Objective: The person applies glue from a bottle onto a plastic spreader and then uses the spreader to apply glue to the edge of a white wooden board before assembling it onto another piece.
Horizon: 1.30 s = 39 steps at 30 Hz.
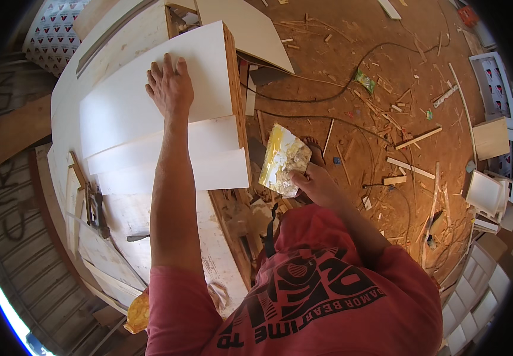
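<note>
My left hand [170, 86] lies palm down with fingers spread on a large white-faced board [207, 66]. That board rests over narrower white panels [221, 167], whose edges stick out on the side nearer me. In my right hand [314, 180] is a flat, wide spreader with a toothed edge [285, 160], smeared with yellowish glue and held off the boards' right side. The boards lie on a workbench [198, 218] with a pale top. On the bench, left of my left forearm, are a dark hand tool [98, 213] and a small serrated blade [137, 238].
Wood scraps [416, 138] and a black cable [318, 100] litter the brown floor on the right. A yellow glue-stained container [137, 313] stands at the lower left. White drawer-like boxes [485, 193] are stacked at the far right. A sandaled foot [314, 147] shows beside the spreader.
</note>
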Each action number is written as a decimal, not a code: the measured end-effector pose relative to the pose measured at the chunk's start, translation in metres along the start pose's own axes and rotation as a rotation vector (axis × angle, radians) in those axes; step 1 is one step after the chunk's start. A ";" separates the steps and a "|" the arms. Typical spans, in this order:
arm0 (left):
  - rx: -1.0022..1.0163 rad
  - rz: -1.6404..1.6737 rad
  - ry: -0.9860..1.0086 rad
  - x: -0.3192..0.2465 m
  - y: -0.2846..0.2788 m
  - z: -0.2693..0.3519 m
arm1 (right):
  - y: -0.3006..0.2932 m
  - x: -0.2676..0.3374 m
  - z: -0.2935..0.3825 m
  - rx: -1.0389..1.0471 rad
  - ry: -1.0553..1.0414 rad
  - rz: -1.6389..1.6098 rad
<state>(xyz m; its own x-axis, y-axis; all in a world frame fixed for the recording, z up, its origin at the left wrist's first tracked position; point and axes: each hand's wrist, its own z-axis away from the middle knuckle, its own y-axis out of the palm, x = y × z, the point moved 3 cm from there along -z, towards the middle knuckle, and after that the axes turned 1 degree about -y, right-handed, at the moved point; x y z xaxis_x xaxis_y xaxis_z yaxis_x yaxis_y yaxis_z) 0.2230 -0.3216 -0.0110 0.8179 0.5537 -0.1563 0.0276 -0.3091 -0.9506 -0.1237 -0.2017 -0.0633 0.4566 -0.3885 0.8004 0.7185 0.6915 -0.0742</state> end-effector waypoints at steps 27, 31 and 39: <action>-0.055 0.002 0.028 -0.002 0.000 0.000 | 0.031 0.020 0.021 0.183 -0.156 0.058; -0.045 0.011 0.016 0.001 0.001 0.000 | 0.026 0.017 0.038 0.266 -0.090 0.082; -0.001 0.012 0.006 0.003 0.002 -0.001 | -0.041 -0.051 0.017 -0.083 0.121 -0.367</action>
<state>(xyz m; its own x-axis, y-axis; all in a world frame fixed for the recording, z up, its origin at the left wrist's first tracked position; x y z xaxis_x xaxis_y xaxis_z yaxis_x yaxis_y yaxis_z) 0.2257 -0.3214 -0.0126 0.8214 0.5457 -0.1660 0.0183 -0.3161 -0.9486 -0.1853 -0.1993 -0.0911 0.2164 -0.6728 0.7074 0.8833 0.4435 0.1516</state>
